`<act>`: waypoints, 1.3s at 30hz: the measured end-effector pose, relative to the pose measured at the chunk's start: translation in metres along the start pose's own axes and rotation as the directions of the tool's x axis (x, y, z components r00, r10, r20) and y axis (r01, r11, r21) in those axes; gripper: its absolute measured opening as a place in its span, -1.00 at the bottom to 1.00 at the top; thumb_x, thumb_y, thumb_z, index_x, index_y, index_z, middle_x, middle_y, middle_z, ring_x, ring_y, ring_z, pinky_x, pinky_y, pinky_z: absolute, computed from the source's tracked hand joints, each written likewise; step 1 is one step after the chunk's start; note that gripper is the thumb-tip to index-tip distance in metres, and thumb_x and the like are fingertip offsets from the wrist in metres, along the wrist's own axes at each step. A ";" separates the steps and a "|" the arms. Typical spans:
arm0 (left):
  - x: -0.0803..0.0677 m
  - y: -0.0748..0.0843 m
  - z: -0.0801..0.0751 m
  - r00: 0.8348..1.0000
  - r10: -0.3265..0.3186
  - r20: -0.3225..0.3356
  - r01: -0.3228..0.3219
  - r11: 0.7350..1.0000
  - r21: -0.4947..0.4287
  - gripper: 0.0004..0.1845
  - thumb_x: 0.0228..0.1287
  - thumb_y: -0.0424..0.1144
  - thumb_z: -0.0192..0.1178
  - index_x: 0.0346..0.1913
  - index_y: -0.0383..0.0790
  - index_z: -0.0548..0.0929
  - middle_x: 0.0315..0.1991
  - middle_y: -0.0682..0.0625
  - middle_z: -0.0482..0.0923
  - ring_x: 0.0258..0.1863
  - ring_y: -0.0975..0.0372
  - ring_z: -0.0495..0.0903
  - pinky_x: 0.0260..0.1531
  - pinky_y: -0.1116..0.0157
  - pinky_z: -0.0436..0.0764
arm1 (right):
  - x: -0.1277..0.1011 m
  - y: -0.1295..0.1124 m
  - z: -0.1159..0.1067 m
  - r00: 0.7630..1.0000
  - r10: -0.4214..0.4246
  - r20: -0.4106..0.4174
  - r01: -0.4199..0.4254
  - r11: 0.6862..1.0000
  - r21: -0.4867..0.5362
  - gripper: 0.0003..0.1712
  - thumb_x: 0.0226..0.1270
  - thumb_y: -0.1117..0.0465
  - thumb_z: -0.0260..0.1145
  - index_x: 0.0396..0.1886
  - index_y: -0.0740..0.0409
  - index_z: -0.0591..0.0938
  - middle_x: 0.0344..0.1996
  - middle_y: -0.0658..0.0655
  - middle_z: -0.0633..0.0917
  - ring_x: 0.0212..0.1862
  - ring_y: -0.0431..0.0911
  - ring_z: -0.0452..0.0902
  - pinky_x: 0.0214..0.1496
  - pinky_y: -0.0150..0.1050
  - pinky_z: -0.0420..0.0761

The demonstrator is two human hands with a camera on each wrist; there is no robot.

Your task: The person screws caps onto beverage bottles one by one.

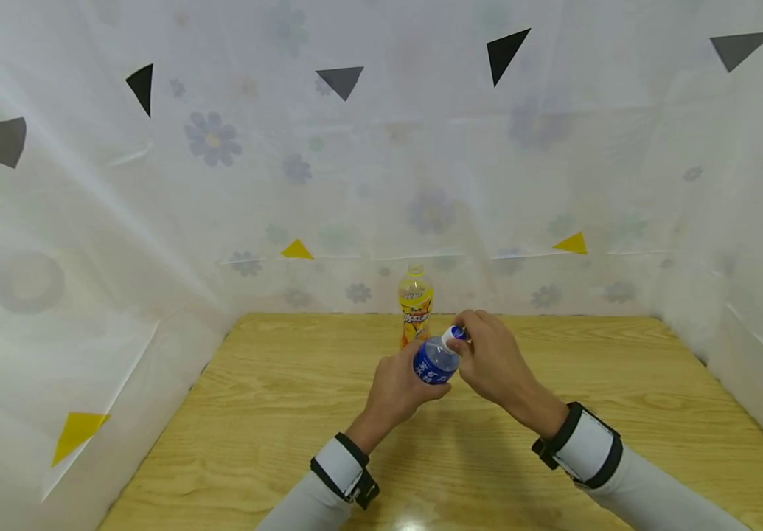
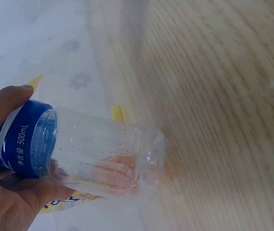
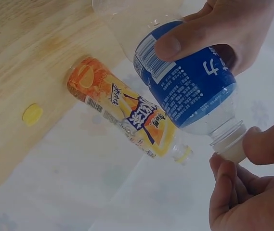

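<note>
A clear plastic bottle with a blue label is held above the wooden table. My left hand grips its body, fingers wrapped round the label. My right hand pinches the white cap at the bottle's neck. The bottle looks empty, with droplets inside. Behind it an orange-labelled bottle stands on the table without a cap.
A small yellow cap lies on the table near the orange bottle. White flowered sheeting with black and yellow triangles walls the table on three sides.
</note>
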State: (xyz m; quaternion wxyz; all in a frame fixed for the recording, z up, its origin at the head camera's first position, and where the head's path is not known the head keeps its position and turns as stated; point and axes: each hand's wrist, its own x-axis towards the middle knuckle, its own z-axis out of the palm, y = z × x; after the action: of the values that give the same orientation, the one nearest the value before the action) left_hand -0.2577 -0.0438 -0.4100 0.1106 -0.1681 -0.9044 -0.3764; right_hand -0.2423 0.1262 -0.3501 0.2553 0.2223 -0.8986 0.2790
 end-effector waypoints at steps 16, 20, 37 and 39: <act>0.000 0.001 0.000 1.000 0.008 0.016 -0.008 1.000 -0.013 -0.26 0.00 -0.04 0.60 0.26 -0.17 0.56 -0.01 -0.08 0.74 -0.08 0.16 0.75 -0.16 0.29 0.70 | 0.000 0.009 0.000 1.000 -0.006 -0.027 0.006 1.000 -0.002 -0.67 0.34 0.12 0.45 -0.46 0.14 0.49 -0.57 0.03 0.46 -0.51 -0.14 0.28 -0.46 -0.27 0.32; 0.000 0.001 0.000 1.000 0.007 0.016 -0.006 1.000 -0.018 -0.24 0.01 -0.05 0.60 0.29 -0.16 0.54 0.01 -0.09 0.73 -0.06 0.14 0.75 -0.13 0.26 0.71 | 0.000 0.009 0.001 1.000 -0.005 -0.026 0.005 1.000 -0.005 -0.67 0.34 0.11 0.45 -0.45 0.15 0.49 -0.56 0.04 0.47 -0.50 -0.14 0.29 -0.45 -0.26 0.33; -0.001 0.002 -0.001 1.000 -0.001 0.021 0.001 1.000 -0.007 -0.25 0.02 -0.03 0.59 0.28 -0.16 0.54 0.01 -0.09 0.73 -0.06 0.14 0.75 -0.14 0.26 0.72 | -0.002 0.005 -0.003 0.994 0.086 0.072 -0.088 0.996 0.025 -0.61 0.46 0.05 0.34 0.02 0.28 0.62 -0.23 0.19 0.72 -0.22 0.01 0.62 -0.24 -0.08 0.63; 0.000 0.002 -0.001 1.000 -0.003 0.020 0.004 1.000 -0.002 -0.25 0.02 -0.03 0.59 0.28 -0.16 0.54 0.01 -0.10 0.73 -0.06 0.13 0.75 -0.15 0.26 0.72 | -0.003 0.002 -0.005 0.990 0.091 0.106 -0.094 0.995 0.032 -0.51 0.44 0.09 0.35 0.21 0.31 0.56 -0.09 0.25 0.74 -0.09 0.10 0.68 -0.14 0.00 0.68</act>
State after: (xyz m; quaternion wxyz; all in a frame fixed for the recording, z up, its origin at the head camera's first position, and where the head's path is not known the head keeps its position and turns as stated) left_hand -0.2566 -0.0435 -0.4083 0.1008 -0.1703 -0.9053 -0.3760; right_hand -0.2395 0.1315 -0.3485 0.1909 0.1993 -0.9148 0.2949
